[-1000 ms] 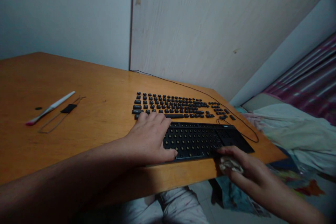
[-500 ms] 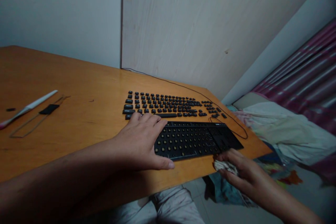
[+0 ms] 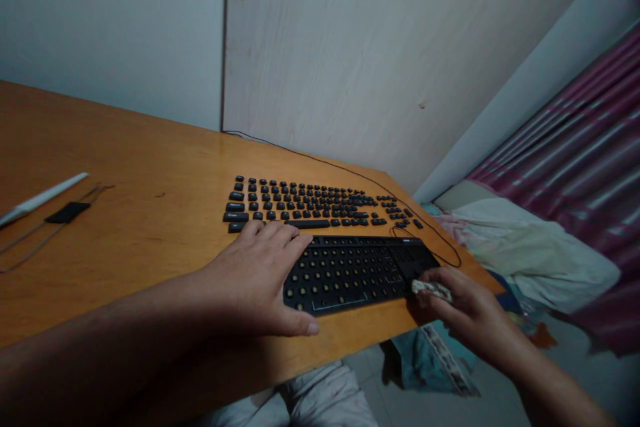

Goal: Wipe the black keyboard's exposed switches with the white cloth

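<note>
A black keyboard base [image 3: 350, 270] without its keycaps lies on the wooden desk, its key sockets showing. My left hand [image 3: 265, 277] rests flat over its left end, fingers spread and thumb along the near edge. My right hand [image 3: 460, 300] is closed on a crumpled pale cloth [image 3: 433, 289], held against the near right corner of the keyboard base. Behind the base, the loose black keycaps [image 3: 300, 205] are laid out in keyboard order, with the long spacebar [image 3: 309, 223] in the front row. My left fingertips partly hide that row.
A thin black cable [image 3: 345, 165] runs along the wall and curls round the right side. At left on the desk [image 3: 150, 253] lie a white stick-like tool [image 3: 45, 199] and a black piece with a wire loop [image 3: 68, 212]. Bedding [image 3: 540, 247] is beyond the right edge.
My right hand with the cloth has moved up from the desk edge onto the keyboard's right corner. My left hand keeps its place on the base. The view has shifted slightly.
</note>
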A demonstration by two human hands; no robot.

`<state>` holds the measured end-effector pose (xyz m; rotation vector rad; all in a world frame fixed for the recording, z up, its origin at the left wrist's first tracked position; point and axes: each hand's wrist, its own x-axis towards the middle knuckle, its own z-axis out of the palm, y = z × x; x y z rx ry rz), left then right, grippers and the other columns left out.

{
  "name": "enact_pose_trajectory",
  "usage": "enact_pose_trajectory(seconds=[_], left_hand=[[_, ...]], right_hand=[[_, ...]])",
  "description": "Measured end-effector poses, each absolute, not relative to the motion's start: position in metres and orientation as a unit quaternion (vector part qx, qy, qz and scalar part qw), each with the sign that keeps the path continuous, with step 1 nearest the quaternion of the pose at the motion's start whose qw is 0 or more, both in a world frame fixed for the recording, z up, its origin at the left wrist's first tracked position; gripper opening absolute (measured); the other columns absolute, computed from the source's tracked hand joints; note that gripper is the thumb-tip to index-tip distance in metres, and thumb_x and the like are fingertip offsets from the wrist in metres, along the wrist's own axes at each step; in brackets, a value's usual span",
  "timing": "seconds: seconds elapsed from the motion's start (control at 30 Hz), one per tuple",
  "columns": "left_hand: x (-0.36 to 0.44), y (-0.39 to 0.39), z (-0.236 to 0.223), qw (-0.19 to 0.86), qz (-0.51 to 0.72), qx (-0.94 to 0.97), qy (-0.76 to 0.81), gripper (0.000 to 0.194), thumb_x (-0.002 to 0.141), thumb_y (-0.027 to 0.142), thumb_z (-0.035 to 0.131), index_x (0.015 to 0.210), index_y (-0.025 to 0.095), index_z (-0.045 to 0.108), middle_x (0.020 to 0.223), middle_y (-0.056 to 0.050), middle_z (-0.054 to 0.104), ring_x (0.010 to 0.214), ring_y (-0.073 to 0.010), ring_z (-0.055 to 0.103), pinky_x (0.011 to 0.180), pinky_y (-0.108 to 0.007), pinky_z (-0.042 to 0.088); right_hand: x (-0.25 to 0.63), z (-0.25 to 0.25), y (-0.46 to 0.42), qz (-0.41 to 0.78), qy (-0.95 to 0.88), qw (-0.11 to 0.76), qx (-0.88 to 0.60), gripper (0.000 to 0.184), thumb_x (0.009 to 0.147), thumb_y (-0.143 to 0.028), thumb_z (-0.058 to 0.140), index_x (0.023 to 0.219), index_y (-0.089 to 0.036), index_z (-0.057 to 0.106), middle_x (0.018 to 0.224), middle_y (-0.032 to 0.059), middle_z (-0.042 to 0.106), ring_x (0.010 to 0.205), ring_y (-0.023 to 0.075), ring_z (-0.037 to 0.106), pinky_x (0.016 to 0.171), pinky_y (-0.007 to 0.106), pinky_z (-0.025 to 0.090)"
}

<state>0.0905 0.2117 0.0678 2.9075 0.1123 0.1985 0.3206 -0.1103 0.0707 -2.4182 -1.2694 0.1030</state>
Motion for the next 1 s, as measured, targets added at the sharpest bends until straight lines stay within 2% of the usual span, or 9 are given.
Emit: enact_pose_trajectory(seconds=[0.2, 0.37, 0.6, 0.77, 0.87, 1.0], left_hand=[[0.092, 0.212, 0.068, 0.125, 0.068, 0.989, 0.044, 0.113, 0.062, 0.086, 0.065, 0.150, 0.018, 0.047, 0.142, -0.017, 0.055, 0.125, -0.0399, 0.047, 0.110, -0.053, 0.032], [0.093, 0.213, 0.069, 0.131, 0.066, 0.988, 0.043, 0.114, 0.060, 0.086, 0.067, 0.149, 0.018, 0.047, 0.140, -0.017, 0.055, 0.124, -0.0397, 0.047, 0.110, -0.053, 0.033], [0.092, 0.213, 0.070, 0.136, 0.068, 0.987, 0.040, 0.114, 0.059, 0.085, 0.068, 0.148, 0.016, 0.048, 0.139, -0.017, 0.056, 0.123, -0.0397, 0.048, 0.109, -0.053, 0.033], [0.092, 0.213, 0.070, 0.141, 0.079, 0.986, 0.038, 0.112, 0.059, 0.084, 0.069, 0.145, 0.015, 0.050, 0.136, -0.017, 0.057, 0.121, -0.0394, 0.049, 0.108, -0.053, 0.033], [0.093, 0.213, 0.069, 0.141, 0.080, 0.986, 0.039, 0.111, 0.059, 0.084, 0.069, 0.144, 0.015, 0.051, 0.134, -0.017, 0.058, 0.121, -0.0397, 0.049, 0.108, -0.054, 0.033], [0.092, 0.213, 0.066, 0.139, 0.086, 0.986, 0.038, 0.113, 0.057, 0.086, 0.068, 0.144, 0.016, 0.051, 0.135, -0.017, 0.057, 0.122, -0.0398, 0.049, 0.109, -0.053, 0.033]], right_hand=[[0.328, 0.068, -0.092, 0.027, -0.475, 0.177, -0.862, 0.014, 0.092, -0.028, 0.054, 0.099, -0.021, 0.063, 0.091, 0.0035, 0.064, 0.082, 0.0223, 0.062, 0.071, 0.031, 0.045], [0.340, 0.066, -0.074, -0.010, -0.477, 0.174, -0.861, 0.015, 0.088, -0.030, 0.055, 0.096, -0.021, 0.062, 0.087, 0.0035, 0.063, 0.079, 0.0226, 0.061, 0.069, 0.031, 0.044], [0.359, 0.061, -0.053, -0.034, -0.484, 0.186, -0.855, 0.019, 0.088, -0.033, 0.055, 0.099, -0.020, 0.064, 0.092, 0.0049, 0.066, 0.084, 0.0238, 0.062, 0.073, 0.033, 0.044], [0.372, 0.067, -0.048, -0.014, -0.464, 0.189, -0.865, 0.024, 0.088, -0.040, 0.055, 0.096, -0.020, 0.065, 0.082, 0.0038, 0.065, 0.075, 0.0233, 0.062, 0.065, 0.031, 0.042], [0.377, 0.068, -0.048, -0.040, -0.437, 0.204, -0.875, 0.027, 0.089, -0.046, 0.055, 0.092, -0.020, 0.064, 0.080, 0.0043, 0.064, 0.074, 0.0239, 0.062, 0.063, 0.031, 0.042], [0.377, 0.062, -0.045, -0.031, -0.456, 0.223, -0.861, 0.024, 0.089, -0.042, 0.057, 0.096, -0.021, 0.066, 0.084, 0.0038, 0.066, 0.076, 0.0233, 0.063, 0.065, 0.031, 0.045]])
